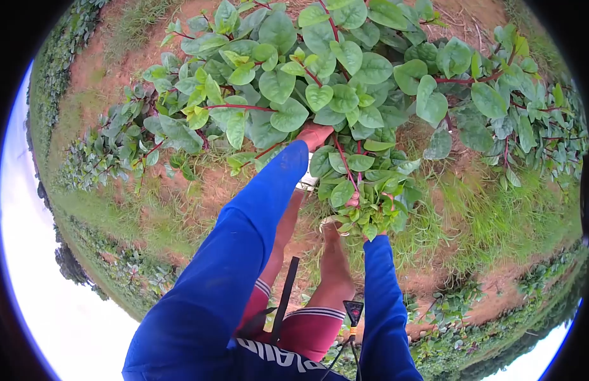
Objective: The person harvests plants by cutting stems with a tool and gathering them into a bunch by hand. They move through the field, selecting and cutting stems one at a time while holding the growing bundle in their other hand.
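A large Malabar spinach plant (278, 82) with broad green leaves and red-purple stems spreads in front of me. My left hand (314, 136) reaches in among its lower leaves. Foliage covers the fingers of that hand, so their grip is hidden. Lower and to the right, my right hand (388, 202) is closed around a bunch of leafy Malabar spinach shoots (372, 214). Leaves hide most of this hand, with only some fingertips showing. A red stem (342, 159) runs from the plant down to the bunch.
Grass tufts (491, 216) and reddish soil (91, 73) surround the plant. More leafy plants (529, 133) stand at the right. My bare legs (332, 267) are just below the plant. A black strap (285, 298) and a cord with a dark tag (353, 311) hang at my front.
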A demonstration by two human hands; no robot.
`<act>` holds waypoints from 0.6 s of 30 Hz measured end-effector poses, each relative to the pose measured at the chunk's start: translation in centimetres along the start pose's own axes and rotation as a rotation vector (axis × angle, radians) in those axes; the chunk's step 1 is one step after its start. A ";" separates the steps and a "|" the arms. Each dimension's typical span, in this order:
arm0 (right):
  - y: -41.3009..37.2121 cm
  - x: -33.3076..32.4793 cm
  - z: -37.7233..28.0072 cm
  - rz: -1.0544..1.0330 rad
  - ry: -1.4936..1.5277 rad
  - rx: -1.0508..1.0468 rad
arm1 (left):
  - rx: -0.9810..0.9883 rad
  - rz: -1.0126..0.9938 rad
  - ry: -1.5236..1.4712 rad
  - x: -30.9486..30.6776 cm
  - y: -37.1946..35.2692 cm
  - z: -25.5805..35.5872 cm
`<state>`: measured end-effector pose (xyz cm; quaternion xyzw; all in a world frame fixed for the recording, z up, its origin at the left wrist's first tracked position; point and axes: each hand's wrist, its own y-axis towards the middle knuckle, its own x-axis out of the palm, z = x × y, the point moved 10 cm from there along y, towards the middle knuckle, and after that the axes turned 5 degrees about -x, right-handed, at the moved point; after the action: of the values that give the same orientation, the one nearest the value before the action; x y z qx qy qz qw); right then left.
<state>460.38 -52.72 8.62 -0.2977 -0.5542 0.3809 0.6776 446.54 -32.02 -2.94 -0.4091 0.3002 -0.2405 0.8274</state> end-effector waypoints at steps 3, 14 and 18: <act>-0.5 -1.4 -2.2 -0.021 -0.293 -0.122 | -0.297 -0.387 -0.045 1.0 -4.8 -3.3; -6.5 2.1 1.7 -0.143 0.030 0.015 | 0.070 0.354 -1.011 -24.3 -25.6 2.0; -5.0 5.6 5.2 -0.098 0.302 0.084 | 0.171 0.174 -0.744 -22.9 -21.7 10.7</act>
<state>456.70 -50.74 16.73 -0.2958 -0.4434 0.3213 0.7827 434.56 -23.49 26.94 -0.3711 -0.0081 -0.0288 0.9281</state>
